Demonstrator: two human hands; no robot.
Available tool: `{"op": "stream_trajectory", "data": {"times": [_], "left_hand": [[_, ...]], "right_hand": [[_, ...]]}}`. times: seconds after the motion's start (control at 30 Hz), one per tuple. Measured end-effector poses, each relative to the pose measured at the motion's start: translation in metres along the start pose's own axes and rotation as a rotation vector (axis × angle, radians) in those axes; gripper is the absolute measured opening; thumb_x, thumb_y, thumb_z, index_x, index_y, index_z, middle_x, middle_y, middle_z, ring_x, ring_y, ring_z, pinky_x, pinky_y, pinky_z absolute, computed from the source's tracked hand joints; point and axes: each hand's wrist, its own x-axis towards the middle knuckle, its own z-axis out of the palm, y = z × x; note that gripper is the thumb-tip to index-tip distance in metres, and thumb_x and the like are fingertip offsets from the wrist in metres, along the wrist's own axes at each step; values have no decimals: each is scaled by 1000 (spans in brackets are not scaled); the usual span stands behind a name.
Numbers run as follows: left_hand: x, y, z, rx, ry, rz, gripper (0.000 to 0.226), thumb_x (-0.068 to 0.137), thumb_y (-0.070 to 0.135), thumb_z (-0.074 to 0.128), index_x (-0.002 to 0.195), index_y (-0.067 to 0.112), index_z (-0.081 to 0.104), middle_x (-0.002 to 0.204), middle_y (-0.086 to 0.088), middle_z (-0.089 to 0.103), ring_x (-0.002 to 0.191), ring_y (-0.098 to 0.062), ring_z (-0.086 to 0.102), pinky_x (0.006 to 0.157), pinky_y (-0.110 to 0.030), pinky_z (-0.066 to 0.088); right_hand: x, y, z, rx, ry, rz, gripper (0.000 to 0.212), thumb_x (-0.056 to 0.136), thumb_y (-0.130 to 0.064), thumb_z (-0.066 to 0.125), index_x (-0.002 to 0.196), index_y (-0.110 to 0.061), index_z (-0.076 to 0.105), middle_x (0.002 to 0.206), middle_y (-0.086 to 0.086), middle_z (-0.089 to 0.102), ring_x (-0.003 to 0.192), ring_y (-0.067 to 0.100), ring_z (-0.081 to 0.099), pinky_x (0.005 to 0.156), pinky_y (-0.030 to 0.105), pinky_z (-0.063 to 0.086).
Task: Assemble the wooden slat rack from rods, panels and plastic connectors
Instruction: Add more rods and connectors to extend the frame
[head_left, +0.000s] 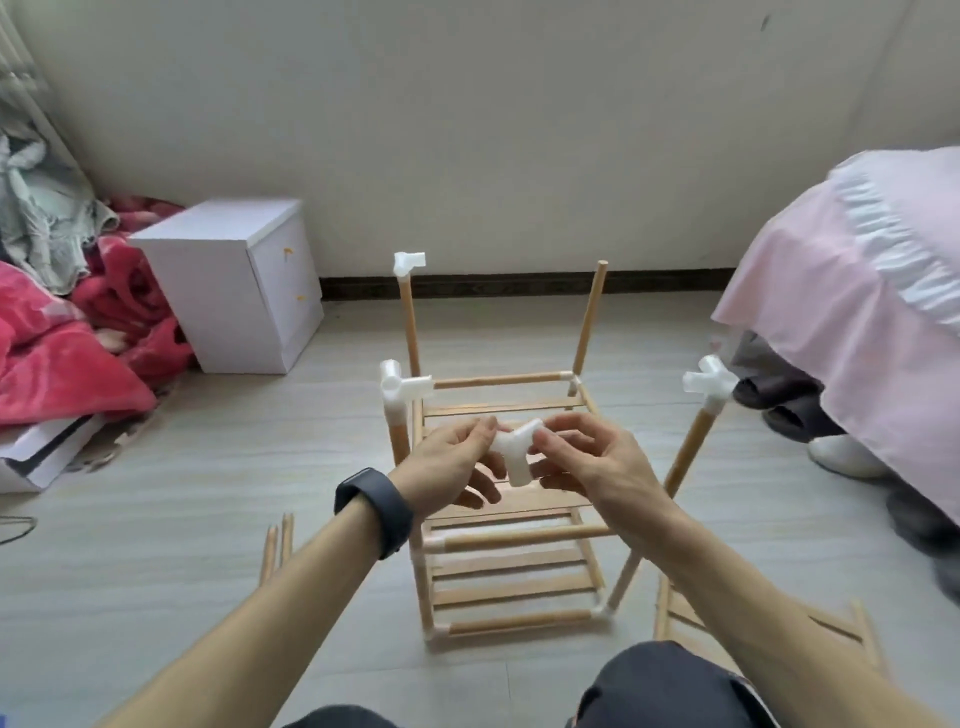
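Connector (514, 456), 3-way?, L hand (451, 465), R hand (597, 462) pinching

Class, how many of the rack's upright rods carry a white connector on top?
3: back-left rod, front-left rod, front-right rod. The back-right rod is bare; left hand and right hand pinch a loose connector. None looks hidden.

1. Left hand (457, 462) and right hand (587, 462) both pinch a white plastic connector (514, 452) right above the half-built rack (519, 538).
2. Couple of loose rods (278, 545) lie on the floor just left of the rack.
3. Spare slat panel (836, 630) lies to the rack's right.
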Motion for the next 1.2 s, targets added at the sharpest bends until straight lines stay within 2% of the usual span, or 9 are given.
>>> {"op": "stream_trajectory", "data": {"times": [0.13, 0.3, 0.4, 0.53, 0.67, 0.77, 0.87, 1.03, 1.2], "left_hand": [[16, 23, 22, 47, 40, 100, 27, 96, 52, 52, 116, 34, 58, 104, -1, 68, 72, -9, 68, 69, -25, 57], [40, 43, 39, 133, 118, 207, 32, 98, 48, 51, 113, 23, 64, 86, 2, 70, 60, -2, 64, 61, -22, 54], [58, 50, 47, 128, 125, 184, 32, 99, 50, 50, 99, 22, 67, 80, 3, 67, 58, -2, 59, 62, -22, 54], [76, 62, 51, -91, 81, 78, 39, 90, 58, 59, 100, 22, 70, 86, -4, 71, 64, -8, 62, 67, -25, 55], [99, 66, 58, -156, 76, 99, 43, 87, 60, 61, 103, 22, 73, 85, -1, 73, 62, -8, 62, 65, -26, 53], [124, 68, 61, -310, 58, 108, 42, 91, 57, 60, 106, 20, 72, 78, 2, 73, 60, -10, 61, 59, -25, 52], [160, 65, 58, -359, 116, 80, 46, 99, 56, 45, 112, 18, 68, 87, 1, 76, 72, -14, 67, 66, -32, 54], [229, 10, 46, 449, 230, 42, 53, 96, 58, 46, 138, 26, 49, 133, -1, 58, 116, -17, 56, 97, -39, 48], [289, -63, 42, 1175, 162, 15, 68, 93, 67, 33, 153, 39, 20, 165, -3, 14, 151, -29, 9, 118, -53, 16]], "right_hand": [[-1, -15, -20, 60, 144, -38, 28, 88, -33, 76, 105, -11, 73, 96, 12, 77, 86, 29, 76, 72, 27, 60], [5, -35, -36, -166, 276, -123, 27, 86, -41, 76, 95, -16, 73, 91, 11, 76, 82, 28, 74, 74, 34, 62], [13, -51, -46, -438, 331, -208, 24, 86, -41, 77, 96, -21, 66, 99, -3, 74, 84, 11, 74, 75, 32, 63], [27, -77, -65, -768, 222, -368, 25, 92, -38, 73, 114, -28, 67, 100, -13, 71, 82, -5, 68, 71, 11, 56], [51, -103, -81, -1025, 68, -259, 32, 97, -42, 66, 126, -29, 68, 106, -8, 74, 88, 0, 68, 80, 18, 57], [75, -111, -90, -1081, -51, -172, 35, 99, -40, 63, 133, -40, 60, 83, -14, 67, 73, -7, 63, 63, 12, 49], [111, -117, -106, -1076, 24, -152, 31, 97, -38, 64, 129, -39, 63, 84, -14, 68, 76, -2, 64, 66, 12, 45], [185, -111, -135, -830, 247, -72, 24, 88, -38, 75, 111, -34, 72, 83, -4, 76, 65, 6, 69, 66, 24, 54], [255, -93, -161, -589, 345, 5, 26, 89, -31, 76, 113, -22, 73, 93, 4, 77, 66, 15, 67, 68, 28, 59]]}}
